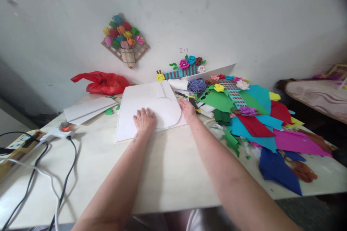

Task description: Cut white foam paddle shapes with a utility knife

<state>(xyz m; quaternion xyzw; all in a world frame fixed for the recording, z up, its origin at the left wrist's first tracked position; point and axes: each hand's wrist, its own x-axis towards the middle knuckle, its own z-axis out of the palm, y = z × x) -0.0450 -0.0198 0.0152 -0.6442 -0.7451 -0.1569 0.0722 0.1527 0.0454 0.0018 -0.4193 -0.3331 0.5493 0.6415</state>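
Note:
White boards (138,104) lie stacked on the table; the top one has a rounded lower right corner, and a curved line shows near its upper part. My left hand (145,121) presses flat on the top board near its lower edge, fingers spread. At the right edge of the boards rests my right hand (187,111), its fingers stretched forward against the curved edge and part of them hard to make out. A dark pen (181,94) lies just beyond my right hand, close to a ball of blue-purple yarn (197,85).
Coloured paper and felt sheets (295,140) and a flower-decorated striped craft piece (233,92) cover the right side. At left are a red plastic bag (107,82), white sheets (86,110) and a power strip (58,131) with cables. A paper-flower basket (126,43) hangs on the wall.

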